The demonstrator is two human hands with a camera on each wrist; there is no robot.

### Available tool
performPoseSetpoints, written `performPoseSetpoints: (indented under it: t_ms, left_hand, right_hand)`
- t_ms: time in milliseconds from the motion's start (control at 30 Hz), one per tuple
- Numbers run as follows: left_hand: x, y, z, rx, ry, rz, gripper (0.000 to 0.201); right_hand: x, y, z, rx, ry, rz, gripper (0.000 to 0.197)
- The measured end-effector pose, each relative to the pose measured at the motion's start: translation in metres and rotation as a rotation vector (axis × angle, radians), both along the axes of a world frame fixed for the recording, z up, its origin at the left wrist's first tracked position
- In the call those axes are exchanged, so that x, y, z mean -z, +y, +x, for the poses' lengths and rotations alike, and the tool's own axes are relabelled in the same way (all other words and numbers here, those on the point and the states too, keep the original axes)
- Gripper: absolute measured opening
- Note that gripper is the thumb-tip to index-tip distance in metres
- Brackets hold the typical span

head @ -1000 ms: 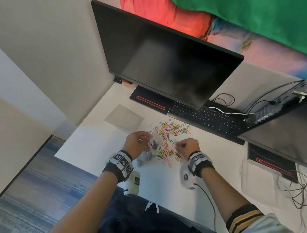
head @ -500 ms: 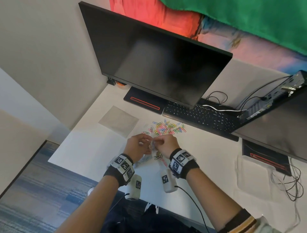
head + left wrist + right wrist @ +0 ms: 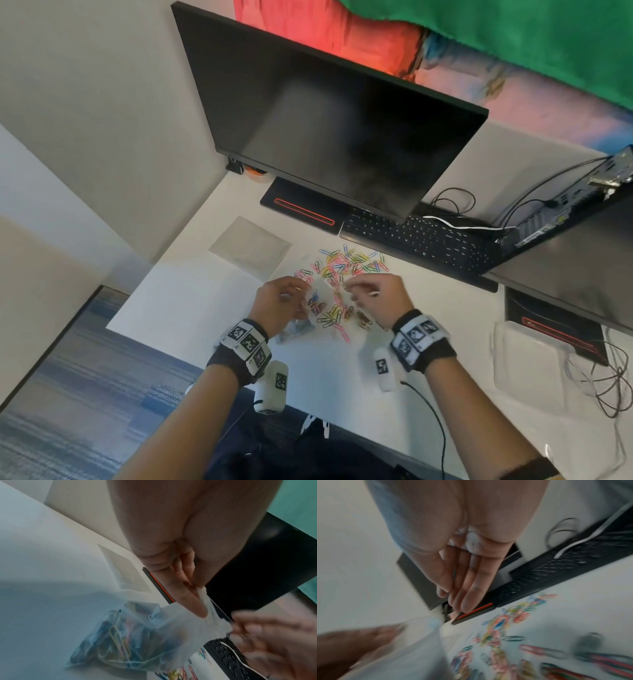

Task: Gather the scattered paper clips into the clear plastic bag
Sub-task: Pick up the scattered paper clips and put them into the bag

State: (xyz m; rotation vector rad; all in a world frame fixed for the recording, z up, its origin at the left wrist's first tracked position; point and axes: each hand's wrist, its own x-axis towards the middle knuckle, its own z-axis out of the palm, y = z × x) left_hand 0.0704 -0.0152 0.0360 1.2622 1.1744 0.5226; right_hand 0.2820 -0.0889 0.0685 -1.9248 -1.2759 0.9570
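The clear plastic bag [image 3: 317, 301] [image 3: 137, 635] [image 3: 406, 653] hangs just above the white desk [image 3: 191, 298] and holds several coloured clips. My left hand [image 3: 281, 301] pinches its rim between thumb and fingers [image 3: 187, 588]. Loose paper clips [image 3: 346, 263] [image 3: 505, 628] lie in a far pile by the keyboard, and a nearer cluster [image 3: 339, 315] lies between my hands. My right hand [image 3: 373, 298] [image 3: 267, 635] hovers to the right of the bag's mouth. Its fingers [image 3: 471, 581] look stretched out and blurred, and I see no clip in them. Their tips are close to the bag's rim.
A black monitor [image 3: 325, 120] and keyboard [image 3: 428, 240] stand right behind the clips. A grey sheet [image 3: 250, 246] lies at the back left. A clear plastic box [image 3: 527, 356] and loose cables [image 3: 616, 383] are at the right. The desk's near edge runs below my wrists.
My right hand went from the near clips to the bag's mouth, and has now drawn back to the right. My left hand kept holding the bag.
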Motion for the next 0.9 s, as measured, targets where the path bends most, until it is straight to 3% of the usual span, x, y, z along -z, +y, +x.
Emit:
performPoseSetpoints:
  t_ms: [67,167,200,267,400,600,800,900]
  left_hand:
    - [-0.002,0.006,-0.01,-0.001,0.002,0.027,0.021]
    - [-0.01,0.015,-0.024,-0.032,-0.004,0.072,0.018]
    - [-0.013,0.018,-0.029,-0.044,-0.001,0.088,0.018]
    - [-0.017,0.022,-0.036,-0.061,-0.01,0.112,0.018]
    - [-0.018,0.023,-0.047,-0.093,-0.04,0.113,0.016]
    - [-0.014,0.024,-0.056,-0.138,-0.062,0.092,0.013]
    - [-0.012,0.02,-0.057,-0.153,-0.092,0.089,0.013]
    - [-0.009,0.018,-0.055,-0.147,-0.087,0.076,0.013]
  right_hand:
    - [0.017,-0.013,0.032,0.149,-0.07,-0.158,0.031]
    - [0.05,-0.034,0.064,0.065,-0.371,-0.657,0.103]
    - [0.061,-0.04,0.065,0.034,-0.398,-0.725,0.118]
    - [0.073,-0.046,0.053,0.052,-0.343,-0.659,0.13]
    - [0.084,-0.031,0.011,0.006,-0.308,-0.436,0.124]
    - [0.092,0.004,-0.022,-0.021,-0.309,-0.304,0.112]
    - [0.096,0.006,-0.03,-0.045,-0.477,-0.122,0.039]
    - [0.093,0.007,-0.029,-0.103,-0.571,-0.083,0.02]
